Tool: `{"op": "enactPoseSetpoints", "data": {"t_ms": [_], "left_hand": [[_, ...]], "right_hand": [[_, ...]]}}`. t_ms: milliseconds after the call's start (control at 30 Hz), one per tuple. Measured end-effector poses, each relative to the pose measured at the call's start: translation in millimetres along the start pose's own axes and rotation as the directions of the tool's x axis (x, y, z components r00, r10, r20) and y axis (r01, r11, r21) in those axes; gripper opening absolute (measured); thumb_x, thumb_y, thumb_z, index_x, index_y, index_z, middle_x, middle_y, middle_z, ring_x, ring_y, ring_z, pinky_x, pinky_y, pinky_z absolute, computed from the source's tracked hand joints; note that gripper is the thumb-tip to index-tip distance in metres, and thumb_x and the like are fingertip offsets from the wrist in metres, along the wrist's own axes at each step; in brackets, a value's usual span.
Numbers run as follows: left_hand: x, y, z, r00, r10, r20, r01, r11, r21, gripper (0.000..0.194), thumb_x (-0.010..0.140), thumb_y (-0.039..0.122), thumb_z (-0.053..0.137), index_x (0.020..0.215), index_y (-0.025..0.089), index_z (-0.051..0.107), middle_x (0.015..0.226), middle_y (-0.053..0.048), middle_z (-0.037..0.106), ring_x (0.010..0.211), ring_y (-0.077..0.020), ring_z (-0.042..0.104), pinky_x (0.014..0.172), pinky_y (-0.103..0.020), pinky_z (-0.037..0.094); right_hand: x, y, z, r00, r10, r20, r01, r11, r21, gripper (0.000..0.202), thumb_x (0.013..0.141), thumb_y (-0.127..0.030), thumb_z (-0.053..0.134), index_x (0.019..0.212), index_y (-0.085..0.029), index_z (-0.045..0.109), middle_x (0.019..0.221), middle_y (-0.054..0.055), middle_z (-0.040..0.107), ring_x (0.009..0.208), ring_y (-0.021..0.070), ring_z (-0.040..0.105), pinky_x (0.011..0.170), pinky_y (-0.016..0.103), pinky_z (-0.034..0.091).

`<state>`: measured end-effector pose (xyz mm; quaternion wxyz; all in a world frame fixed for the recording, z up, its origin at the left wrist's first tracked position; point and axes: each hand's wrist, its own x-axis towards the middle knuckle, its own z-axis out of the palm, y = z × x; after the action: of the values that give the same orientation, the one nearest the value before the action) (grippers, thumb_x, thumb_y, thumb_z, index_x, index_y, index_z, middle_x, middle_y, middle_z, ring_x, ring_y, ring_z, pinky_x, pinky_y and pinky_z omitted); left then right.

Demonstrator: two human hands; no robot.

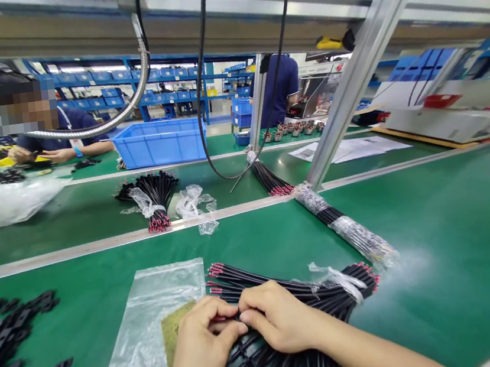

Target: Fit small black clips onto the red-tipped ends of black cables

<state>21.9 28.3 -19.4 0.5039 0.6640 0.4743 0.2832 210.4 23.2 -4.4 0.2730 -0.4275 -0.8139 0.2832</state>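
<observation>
Bright, even, from strip lamps far behind the green matte table (434,232). Soft faint shadows only. Whitish glare on the clear crinkled plastic bag (151,332). Sharp at centre; bent and stretched toward edges, the slanted silver metal post (360,68) smeared.

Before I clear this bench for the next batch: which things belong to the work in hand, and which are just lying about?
In hand:
left hand and right hand, pinching wires from the black wire bundle

Lying about:
plastic bag
black plastic pieces
wrapped wire bundle
tied wire bunch on the belt
blue bin
papers
</observation>
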Motion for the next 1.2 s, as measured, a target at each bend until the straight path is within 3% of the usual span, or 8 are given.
{"op": "enactPoseSetpoints", "data": {"t_ms": [167, 300, 433, 633, 833, 1033, 1200], "left_hand": [[-5.1, 9.0, -13.7, 0.995, -0.095, 0.02, 0.097, 0.974, -0.202, 0.051, 0.069, 0.024, 0.072, 0.115, 0.014, 0.05, 0.111, -0.006, 0.058, 0.1, -0.0136, 0.058, 0.093, -0.027, 0.047], [-10.3, 15.2, -23.3, 0.997, -0.081, -0.006, 0.077, 0.96, -0.269, 0.045, 0.074, 0.019, 0.067, 0.114, 0.011, 0.048, 0.107, -0.009, 0.059, 0.097, -0.0135, 0.059, 0.089, -0.028, 0.05], [-12.8, 11.9, -20.0, 0.999, -0.041, 0.014, 0.043, 0.96, -0.276, 0.042, 0.078, 0.02, 0.064, 0.116, 0.012, 0.049, 0.106, -0.008, 0.058, 0.096, -0.0123, 0.059, 0.086, -0.026, 0.051], [-16.6, 7.7, -9.8, 1.0, 0.031, 0.004, -0.029, 0.966, -0.259, 0.032, 0.083, 0.019, 0.059, 0.113, 0.014, 0.051, 0.101, -0.006, 0.06, 0.095, -0.0112, 0.059, 0.083, -0.023, 0.051], [-15.8, 9.1, -13.7, 0.993, 0.116, 0.033, -0.11, 0.981, -0.158, 0.032, 0.083, 0.015, 0.054, 0.115, 0.014, 0.05, 0.1, -0.004, 0.061, 0.092, -0.0101, 0.06, 0.083, -0.024, 0.051], [-15.1, 14.0, -21.6, 0.998, 0.027, 0.063, -0.021, 0.995, -0.097, 0.023, 0.094, 0.025, 0.04, 0.112, 0.016, 0.051, 0.104, -0.002, 0.061, 0.097, -0.0092, 0.057, 0.084, -0.024, 0.047], [-20.1, 21.6, -23.7, 0.99, -0.013, 0.144, 0.011, 1.0, 0.017, 0.019, 0.093, 0.023, 0.039, 0.101, 0.019, 0.056, 0.095, 0.004, 0.064, 0.085, -0.0084, 0.059, 0.076, -0.023, 0.046]], "right_hand": [[-1.1, -3.7, -4.4, 1.0, 0.031, -0.007, -0.03, 0.998, 0.046, 0.012, 0.088, -0.02, 0.045, 0.082, -0.013, 0.053, 0.075, -0.001, 0.054, 0.067, 0.0072, 0.046, 0.065, 0.019, 0.034], [-3.2, -3.9, -7.2, 1.0, 0.027, 0.0, -0.027, 0.998, 0.057, 0.013, 0.09, -0.022, 0.046, 0.084, -0.013, 0.054, 0.074, -0.001, 0.053, 0.067, 0.0063, 0.046, 0.066, 0.02, 0.034], [-4.9, -4.0, -7.2, 1.0, -0.002, 0.003, 0.001, 0.999, 0.043, 0.008, 0.088, -0.02, 0.049, 0.086, -0.014, 0.054, 0.075, -0.002, 0.054, 0.067, 0.0053, 0.048, 0.065, 0.019, 0.036], [-8.3, -3.3, -3.5, 0.999, -0.027, 0.02, 0.027, 1.0, 0.006, 0.008, 0.088, -0.019, 0.048, 0.087, -0.016, 0.055, 0.075, -0.002, 0.054, 0.065, 0.0062, 0.049, 0.063, 0.021, 0.038], [-6.2, -6.1, -4.2, 0.992, -0.122, -0.037, 0.121, 0.992, -0.029, 0.01, 0.086, -0.014, 0.049, 0.093, -0.017, 0.055, 0.086, -0.004, 0.059, 0.074, 0.0048, 0.054, 0.069, 0.018, 0.042], [-7.6, 1.2, -7.5, 0.969, -0.134, -0.205, 0.092, 0.974, -0.206, 0.013, 0.086, -0.013, 0.053, 0.095, -0.019, 0.059, 0.083, -0.003, 0.058, 0.073, 0.0058, 0.054, 0.069, 0.019, 0.042], [-7.1, 12.2, -5.8, 0.992, -0.087, -0.09, 0.052, 0.94, -0.337, 0.004, 0.086, -0.021, 0.059, 0.089, -0.02, 0.061, 0.086, -0.003, 0.06, 0.078, 0.009, 0.054, 0.072, 0.022, 0.04]]}}
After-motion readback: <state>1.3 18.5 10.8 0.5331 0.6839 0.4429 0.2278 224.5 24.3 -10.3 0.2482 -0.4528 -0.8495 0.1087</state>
